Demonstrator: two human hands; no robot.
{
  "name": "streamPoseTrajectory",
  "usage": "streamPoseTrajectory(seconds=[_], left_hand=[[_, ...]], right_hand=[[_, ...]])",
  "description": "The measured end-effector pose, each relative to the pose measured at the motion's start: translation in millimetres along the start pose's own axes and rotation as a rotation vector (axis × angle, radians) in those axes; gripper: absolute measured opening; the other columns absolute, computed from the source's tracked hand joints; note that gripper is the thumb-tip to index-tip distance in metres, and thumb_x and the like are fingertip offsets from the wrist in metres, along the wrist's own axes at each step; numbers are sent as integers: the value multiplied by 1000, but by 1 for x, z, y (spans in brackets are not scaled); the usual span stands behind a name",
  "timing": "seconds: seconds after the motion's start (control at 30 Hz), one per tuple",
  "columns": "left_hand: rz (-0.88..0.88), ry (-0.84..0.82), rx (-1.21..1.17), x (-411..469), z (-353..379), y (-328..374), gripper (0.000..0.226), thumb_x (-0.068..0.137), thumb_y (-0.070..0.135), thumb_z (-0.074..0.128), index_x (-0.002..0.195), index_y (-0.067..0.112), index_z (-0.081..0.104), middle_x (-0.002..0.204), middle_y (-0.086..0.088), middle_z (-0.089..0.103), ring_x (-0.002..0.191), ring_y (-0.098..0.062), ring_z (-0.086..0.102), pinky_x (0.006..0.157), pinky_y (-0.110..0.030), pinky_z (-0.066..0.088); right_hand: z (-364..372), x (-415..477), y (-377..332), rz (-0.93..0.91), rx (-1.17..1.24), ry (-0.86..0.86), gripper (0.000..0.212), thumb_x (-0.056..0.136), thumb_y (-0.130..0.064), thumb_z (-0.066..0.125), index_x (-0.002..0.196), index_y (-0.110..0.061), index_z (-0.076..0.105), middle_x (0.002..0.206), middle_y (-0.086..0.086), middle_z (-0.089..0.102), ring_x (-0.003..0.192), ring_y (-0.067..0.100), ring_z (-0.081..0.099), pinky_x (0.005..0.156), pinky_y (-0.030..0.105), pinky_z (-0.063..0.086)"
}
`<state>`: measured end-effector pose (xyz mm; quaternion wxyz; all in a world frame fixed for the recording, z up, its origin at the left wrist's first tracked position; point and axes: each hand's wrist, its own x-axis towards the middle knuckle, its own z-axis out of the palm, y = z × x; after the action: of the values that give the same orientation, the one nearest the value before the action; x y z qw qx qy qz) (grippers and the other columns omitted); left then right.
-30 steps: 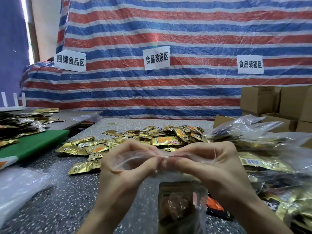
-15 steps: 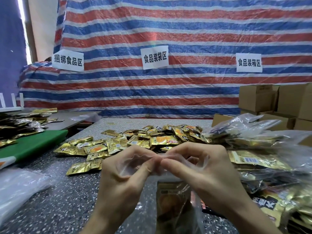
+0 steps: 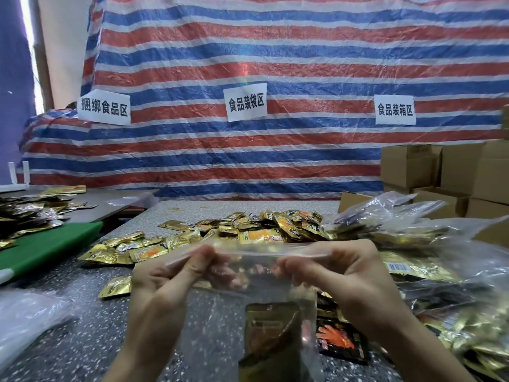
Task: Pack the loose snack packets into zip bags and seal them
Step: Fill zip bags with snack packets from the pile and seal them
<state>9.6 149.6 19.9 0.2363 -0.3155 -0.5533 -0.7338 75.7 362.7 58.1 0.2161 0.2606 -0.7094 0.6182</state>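
In the head view, the left hand (image 3: 162,288) and the right hand (image 3: 352,279) held a clear zip bag (image 3: 261,252) up over the speckled table (image 3: 82,340). Each hand pinched one end of the bag's top strip between thumb and curled fingers, and the strip ran taut and nearly level from one pinch to the other. Whether the zip was closed along its length could not be told. The bag's body hung down from the grip, between the two wrists, with a gold snack packet (image 3: 271,332) standing upright inside it.

Beyond the grip, farther up the table, lay a spread heap of loose gold snack packets (image 3: 248,230); one stray gold packet (image 3: 115,286) lay just outside the left hand. Under the right wrist a black-and-red packet (image 3: 338,343) lay flat on the table. Outward from the right hand rose a pile of filled clear bags (image 3: 413,230), and behind that pile stood brown cardboard boxes (image 3: 454,172). Well out from the left hand lay a green board (image 3: 46,244), and nearer the person on that side a crumpled clear plastic bag (image 3: 24,321). Behind everything hung a red, white and blue striped tarp (image 3: 275,64) bearing three white paper signs (image 3: 246,104) with Chinese characters.
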Motion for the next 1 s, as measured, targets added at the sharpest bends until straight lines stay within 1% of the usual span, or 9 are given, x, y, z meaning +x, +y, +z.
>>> streamPoseTrajectory(seconds=[0.07, 0.27, 0.33, 0.43, 0.53, 0.63, 0.73, 0.87, 1.0], left_hand=[[-4, 5, 19, 0, -2, -1, 47, 74, 56, 75, 81, 10, 80, 75, -19, 74, 70, -37, 71, 74, -43, 58], [-18, -153, -61, -3, 1, -1, 57, 91, 63, 54, 101, 11, 76, 84, -19, 75, 65, -36, 70, 58, -27, 56], [-11, -110, -106, -2, 0, -4, 57, 92, 62, 55, 99, 9, 75, 85, -21, 74, 61, -38, 68, 55, -27, 54], [-6, -10, -148, 0, -3, -11, 55, 87, 61, 61, 97, 8, 75, 83, -23, 72, 52, -35, 64, 51, -23, 50], [-47, 51, -160, 2, -6, -16, 60, 81, 66, 66, 95, 9, 76, 79, -23, 71, 50, -33, 63, 51, -23, 52], [-138, 70, -92, 3, -6, -21, 67, 71, 77, 66, 96, 16, 77, 84, -20, 74, 61, -32, 70, 58, -30, 60], [-185, 16, 20, 1, -2, -27, 65, 76, 81, 57, 110, 28, 73, 99, -9, 76, 86, -27, 74, 86, -47, 56], [-218, -7, 145, -5, 6, -35, 69, 73, 69, 58, 135, 41, 44, 134, 16, 59, 121, -14, 60, 102, -45, 44], [-119, -96, 409, -17, 15, -34, 63, 78, 57, 55, 138, 43, 43, 130, 23, 54, 113, 10, 54, 85, -30, 49]], right_hand=[[0, -1, 1, -33, -2, 32, 13, 83, -12, 76, 77, -2, 80, 72, 6, 76, 64, 4, 69, 61, 10, 50], [-5, 2, 16, 14, -5, 153, 22, 76, -28, 72, 77, -8, 81, 72, 7, 75, 62, 6, 64, 62, 14, 48], [-7, 3, 24, 88, 0, 37, 28, 79, -34, 72, 95, -13, 81, 89, 6, 78, 76, 10, 71, 71, 18, 53], [-7, 3, 36, 338, 32, -308, 59, 78, -21, 79, 134, -21, 61, 125, -3, 71, 114, 14, 68, 92, 30, 56], [-4, 0, 46, 422, -73, -537, 71, 80, -4, 80, 141, -29, 53, 137, -1, 64, 127, 19, 60, 111, 45, 45], [0, -3, 54, 403, -3, -627, 61, 87, 1, 71, 141, -21, 53, 137, 12, 62, 131, 30, 56, 115, 54, 37], [-2, -2, 54, 447, -43, -537, 38, 87, -5, 74, 124, -14, 66, 122, 14, 69, 117, 31, 65, 108, 51, 46], [-25, 1, 44, 508, -28, -342, 28, 83, -10, 76, 107, -25, 75, 101, -1, 77, 86, 10, 73, 70, 20, 57], [-59, 17, 26, 507, 30, 95, 27, 76, -21, 82, 97, -6, 75, 98, 13, 76, 88, 32, 70, 82, 50, 58]])
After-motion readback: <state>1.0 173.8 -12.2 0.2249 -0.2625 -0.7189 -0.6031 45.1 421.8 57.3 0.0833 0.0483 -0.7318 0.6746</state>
